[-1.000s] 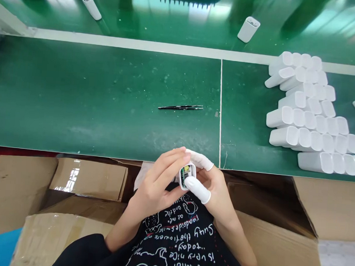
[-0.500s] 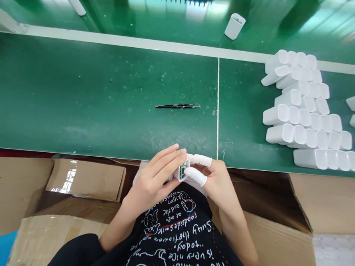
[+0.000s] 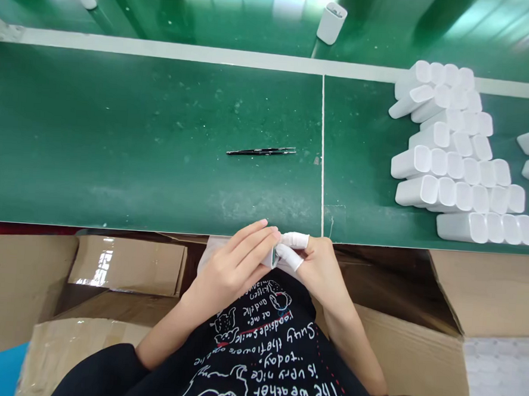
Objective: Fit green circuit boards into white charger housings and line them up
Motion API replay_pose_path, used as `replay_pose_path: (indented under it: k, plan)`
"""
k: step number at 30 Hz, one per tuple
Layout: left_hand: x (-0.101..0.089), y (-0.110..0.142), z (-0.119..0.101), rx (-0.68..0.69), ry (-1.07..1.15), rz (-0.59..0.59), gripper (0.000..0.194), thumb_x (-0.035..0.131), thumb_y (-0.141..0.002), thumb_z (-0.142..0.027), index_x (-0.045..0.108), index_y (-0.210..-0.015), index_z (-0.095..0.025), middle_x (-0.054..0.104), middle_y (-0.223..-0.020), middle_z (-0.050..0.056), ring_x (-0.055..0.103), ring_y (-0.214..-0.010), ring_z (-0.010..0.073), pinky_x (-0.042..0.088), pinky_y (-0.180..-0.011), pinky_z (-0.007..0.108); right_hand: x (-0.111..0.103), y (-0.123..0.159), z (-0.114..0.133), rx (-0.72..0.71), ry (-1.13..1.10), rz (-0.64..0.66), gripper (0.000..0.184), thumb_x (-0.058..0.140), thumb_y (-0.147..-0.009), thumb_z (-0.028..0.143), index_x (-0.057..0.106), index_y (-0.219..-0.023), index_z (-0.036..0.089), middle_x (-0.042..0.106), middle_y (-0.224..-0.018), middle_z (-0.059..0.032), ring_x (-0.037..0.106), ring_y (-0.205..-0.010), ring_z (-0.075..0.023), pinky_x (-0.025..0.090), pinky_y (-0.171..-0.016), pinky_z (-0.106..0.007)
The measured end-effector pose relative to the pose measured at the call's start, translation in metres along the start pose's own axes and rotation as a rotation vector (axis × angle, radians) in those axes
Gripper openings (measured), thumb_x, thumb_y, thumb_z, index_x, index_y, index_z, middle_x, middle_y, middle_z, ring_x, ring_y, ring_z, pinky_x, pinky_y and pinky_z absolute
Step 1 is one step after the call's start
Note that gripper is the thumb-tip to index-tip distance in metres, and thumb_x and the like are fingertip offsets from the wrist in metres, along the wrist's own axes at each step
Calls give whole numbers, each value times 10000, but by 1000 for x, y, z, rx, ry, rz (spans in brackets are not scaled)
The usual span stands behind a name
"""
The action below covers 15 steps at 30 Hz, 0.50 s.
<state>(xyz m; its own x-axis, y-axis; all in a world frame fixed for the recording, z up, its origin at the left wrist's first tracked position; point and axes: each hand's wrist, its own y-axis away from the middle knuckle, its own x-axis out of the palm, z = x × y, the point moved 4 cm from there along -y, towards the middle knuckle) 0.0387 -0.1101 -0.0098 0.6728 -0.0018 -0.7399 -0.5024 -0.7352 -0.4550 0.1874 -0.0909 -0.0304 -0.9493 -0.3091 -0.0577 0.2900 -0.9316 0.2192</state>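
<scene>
- In the head view, we saw the left hand (image 3: 226, 273) curled around a small white plastic casing (image 3: 268, 259), its fingers laid over the upper side; the grip was closed, though the fingers hid much of the casing.
- The casing was just off the near edge of the green bench (image 3: 137, 154), left of the pale seam (image 3: 322, 136), above the person's lap. Its open end was turned towards the right hand (image 3: 325, 270), with a sliver of green inside.
- We saw white finger cots (image 3: 290, 257) on the right thumb and a finger, drawn nearly together at that opening. We could not tell whether they had hold of the rim, a part inside, or nothing.
- Black tweezers (image 3: 249, 153) lay on the bench beyond the hands, tips towards the seam. Rows of white casings (image 3: 457, 228) lay packed side by side towards the right end, the nearest row close to the near edge.
- We judged a drop the main danger: with no bench beneath the casing, a slip of the left fingers on smooth plastic could have sent it into the lap or the open cartons (image 3: 128, 264).
- We also thought pressing crookedly at the opening could have bent or pinched whatever was inside, since the fingertips covered it.
</scene>
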Motion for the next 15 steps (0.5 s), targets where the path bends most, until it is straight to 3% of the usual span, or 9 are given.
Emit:
replay_pose_path:
  k: [3, 6, 8, 15]
  plan:
    - [-4, 1, 7, -104, 27, -39, 552, 623, -867, -100, 434, -1385, -123, 607, -1239, 137, 547, -1226, 250, 544, -1010, 427, 3, -5, 7, -55, 141, 4, 218, 523, -914, 196, 738, -922, 154, 675, -777, -6, 585, -676, -151, 432, -624, -254]
    - [-10, -1, 13, -190, 93, -12, 533, 616, -880, -147, 447, -1383, -195, 602, -1244, 116, 581, -1156, 239, 554, -974, 432, 5, -12, 17, -115, 251, 111, 256, 460, -933, 171, 680, -806, 143, 612, -697, 19, 514, -616, -119, 363, -566, -240]
    - [-14, -4, 14, -185, 128, 21, 526, 612, -883, -151, 450, -1379, -209, 607, -1221, 108, 587, -1121, 232, 556, -950, 424, 3, -15, 22, -127, 291, 130, 224, 470, -909, 131, 668, -804, 150, 592, -670, 39, 503, -588, -103, 351, -543, -226]
    - [-18, -10, 13, -122, 103, 47, 551, 612, -887, -161, 428, -1404, -204, 611, -1207, 113, 579, -1101, 241, 548, -926, 421, 3, -15, 26, -172, 302, 5, 204, 497, -857, 111, 690, -906, 153, 656, -747, 13, 592, -642, -123, 421, -582, -212]
